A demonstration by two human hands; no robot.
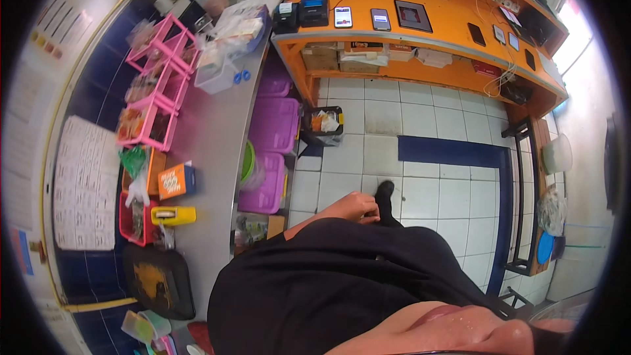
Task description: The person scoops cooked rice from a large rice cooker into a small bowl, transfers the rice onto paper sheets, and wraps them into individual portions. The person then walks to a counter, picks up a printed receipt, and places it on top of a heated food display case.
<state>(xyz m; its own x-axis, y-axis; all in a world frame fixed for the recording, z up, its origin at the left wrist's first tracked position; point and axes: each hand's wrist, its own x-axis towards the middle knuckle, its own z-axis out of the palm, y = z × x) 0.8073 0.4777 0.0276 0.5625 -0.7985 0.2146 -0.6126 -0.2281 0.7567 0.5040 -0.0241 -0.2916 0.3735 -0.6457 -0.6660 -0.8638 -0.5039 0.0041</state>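
Observation:
My left hand [362, 207] hangs in front of my black shirt [340, 266], its fingers loosely curled. Nothing shows in it, but the palm is hidden. A black shoe [385, 190] shows just beyond it on the white tiled floor [434, 190]. My right hand is out of view. To the left runs a steel counter [209, 143], bearing a yellow tape dispenser [185, 215], an orange and blue box [176, 181] and a pink tiered rack [172, 86]. Ahead, an orange desk [365, 5] holds several phones, a tablet [413, 16] and a receipt printer [314, 10].
Purple lidded bins [273, 125] and a green-rimmed tub [248, 162] sit under the counter. A small waste bin [325, 122] stands by the desk's left leg. At right is a dark-framed bench [530, 202]. Blue-handled scissors [242, 77] lie beside a white plastic basket [216, 76].

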